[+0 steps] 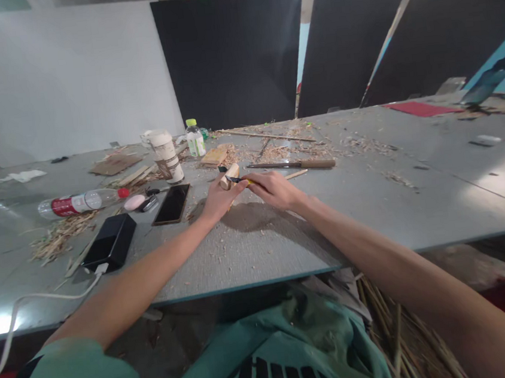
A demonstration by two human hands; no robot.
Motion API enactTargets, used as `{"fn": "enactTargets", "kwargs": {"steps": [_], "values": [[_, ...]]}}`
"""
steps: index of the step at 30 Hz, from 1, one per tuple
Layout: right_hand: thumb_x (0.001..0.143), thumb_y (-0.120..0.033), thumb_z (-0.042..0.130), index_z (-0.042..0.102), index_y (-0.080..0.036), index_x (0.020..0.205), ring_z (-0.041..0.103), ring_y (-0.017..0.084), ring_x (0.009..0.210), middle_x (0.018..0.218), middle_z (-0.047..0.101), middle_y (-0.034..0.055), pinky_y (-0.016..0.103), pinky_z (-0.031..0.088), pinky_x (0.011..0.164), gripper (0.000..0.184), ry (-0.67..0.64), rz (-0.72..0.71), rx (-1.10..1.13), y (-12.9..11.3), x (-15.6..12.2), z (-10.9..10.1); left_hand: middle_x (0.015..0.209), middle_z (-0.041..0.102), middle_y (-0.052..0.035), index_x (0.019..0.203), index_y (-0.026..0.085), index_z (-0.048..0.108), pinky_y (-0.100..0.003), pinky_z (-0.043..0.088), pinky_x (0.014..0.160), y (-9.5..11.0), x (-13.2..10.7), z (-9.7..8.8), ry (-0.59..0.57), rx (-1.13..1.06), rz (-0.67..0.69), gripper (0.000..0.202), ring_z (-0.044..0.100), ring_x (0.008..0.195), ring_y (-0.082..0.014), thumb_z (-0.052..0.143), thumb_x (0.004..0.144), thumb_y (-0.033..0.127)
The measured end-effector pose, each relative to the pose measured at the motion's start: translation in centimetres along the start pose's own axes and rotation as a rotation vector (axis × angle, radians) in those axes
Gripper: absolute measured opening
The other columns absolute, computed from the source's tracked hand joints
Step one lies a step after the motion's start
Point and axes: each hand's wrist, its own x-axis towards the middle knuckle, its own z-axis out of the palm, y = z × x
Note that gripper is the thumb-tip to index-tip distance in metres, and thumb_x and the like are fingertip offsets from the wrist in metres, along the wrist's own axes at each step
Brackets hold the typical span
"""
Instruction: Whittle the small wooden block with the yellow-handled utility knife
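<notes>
My left hand (220, 199) is closed on a small pale wooden block (229, 176) and holds it on the grey table (372, 212). My right hand (274, 189) is closed around a small knife (236, 180) with a yellow-and-black handle, its dark blade resting against the block. Both arms reach out from the near edge. Wood shavings lie on the table under and around the hands.
Left of the hands lie a black phone (171, 204), a black power bank (110, 242) with a white cable, a plastic bottle on its side (80, 202) and a paper cup (165, 156). Behind are a small bottle (194, 138), a wood slab (215, 156), a long wooden-handled tool (297, 164) and thin sticks.
</notes>
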Motion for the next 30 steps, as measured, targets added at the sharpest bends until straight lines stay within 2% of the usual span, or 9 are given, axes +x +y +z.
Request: {"fn": "enactTargets", "kwargs": {"steps": [6, 9, 13, 18, 20, 22, 24, 27, 30], "values": [[0.113, -0.043, 0.035, 0.065, -0.016, 0.121, 0.059, 0.020, 0.080, 0.095, 0.070, 0.0086, 0.032, 0.036, 0.073, 0.041, 0.022, 0.036, -0.031, 0.2, 0.0, 0.3, 0.075, 0.067, -0.0043, 0.084, 0.020, 0.067, -0.033, 0.049, 0.074, 0.3, -0.3, 0.4, 0.043, 0.118, 0.011, 0.041, 0.063, 0.077, -0.0215, 0.070, 0.088, 0.061], [0.113, -0.043, 0.035, 0.065, -0.019, 0.116, 0.060, 0.021, 0.078, 0.093, 0.070, 0.0086, 0.032, 0.034, 0.070, 0.038, 0.090, 0.159, -0.087, -0.1, 0.3, 0.8, 0.083, 0.072, -0.0066, 0.090, 0.021, 0.071, -0.034, 0.052, 0.077, 0.0, -0.2, 0.6, 0.127, 0.114, 0.024, 0.039, 0.066, 0.082, -0.0223, 0.068, 0.091, 0.060], [0.112, -0.041, 0.035, 0.065, -0.020, 0.115, 0.059, 0.021, 0.074, 0.087, 0.071, 0.0086, 0.032, 0.030, 0.065, 0.037, 0.131, 0.286, -0.191, -0.2, 1.3, 0.8, 0.089, 0.075, -0.0090, 0.095, 0.020, 0.074, -0.036, 0.054, 0.077, -0.6, 0.2, 0.5, 0.194, 0.026, -0.042, 0.041, 0.068, 0.084, -0.0238, 0.074, 0.087, 0.060], [0.107, -0.036, 0.049, 0.061, -0.018, 0.135, 0.063, 0.025, 0.085, 0.114, 0.074, 0.0153, 0.032, 0.030, 0.064, 0.035, 0.012, 0.144, -0.346, 1.2, 3.0, -0.5, 0.093, 0.076, -0.0089, 0.096, 0.021, 0.073, -0.036, 0.056, 0.079, -0.9, 0.5, 0.2, 0.170, -0.065, -0.115, 0.043, 0.070, 0.088, -0.0241, 0.075, 0.083, 0.061], [0.106, -0.033, 0.049, 0.059, -0.019, 0.138, 0.065, 0.026, 0.094, 0.124, 0.072, 0.0160, 0.032, 0.032, 0.066, 0.037, 0.069, 0.124, -0.364, 1.9, 3.5, -0.5, 0.092, 0.075, -0.0081, 0.094, 0.021, 0.071, -0.036, 0.055, 0.079, -0.8, 0.5, 0.2, 0.166, -0.069, -0.118, 0.041, 0.070, 0.086, -0.0236, 0.077, 0.082, 0.060], [0.106, -0.033, 0.048, 0.061, -0.019, 0.133, 0.066, 0.026, 0.095, 0.121, 0.074, 0.0150, 0.031, 0.033, 0.067, 0.033, 0.190, 0.199, -0.361, 2.6, 3.8, 0.2, 0.089, 0.073, -0.0068, 0.093, 0.020, 0.070, -0.035, 0.055, 0.078, -0.6, 0.5, 0.2, 0.161, -0.074, -0.128, 0.041, 0.069, 0.084, -0.0231, 0.078, 0.080, 0.058], [0.106, -0.036, 0.050, 0.065, -0.018, 0.119, 0.065, 0.025, 0.087, 0.103, 0.075, 0.0128, 0.031, 0.031, 0.066, 0.027, 0.258, 0.306, -0.366, 3.0, 3.7, 1.3, 0.085, 0.072, -0.0055, 0.092, 0.020, 0.069, -0.036, 0.054, 0.074, -0.4, 0.4, 0.2, 0.167, -0.072, -0.143, 0.041, 0.068, 0.081, -0.0229, 0.079, 0.078, 0.058], [0.101, -0.040, 0.057, 0.067, -0.021, 0.099, 0.061, 0.022, 0.074, 0.088, 0.073, 0.0088, 0.030, 0.027, 0.064, 0.021, 0.171, 0.316, -0.372, 3.4, 3.0, 2.9, 0.079, 0.070, -0.0052, 0.087, 0.020, 0.068, -0.035, 0.051, 0.068, -0.1, 0.3, 0.2, 0.179, -0.063, -0.180, 0.041, 0.065, 0.073, -0.0219, 0.078, 0.077, 0.058], [0.099, -0.038, 0.059, 0.066, -0.021, 0.091, 0.058, 0.019, 0.069, 0.083, 0.072, 0.0071, 0.030, 0.025, 0.063, 0.020, 0.150, 0.297, -0.327, 3.3, 2.3, 3.6, 0.079, 0.069, -0.0056, 0.084, 0.020, 0.067, -0.034, 0.050, 0.068, 0.1, 0.1, 0.2, 0.174, -0.044, -0.180, 0.040, 0.063, 0.072, -0.0203, 0.079, 0.077, 0.057]]}}
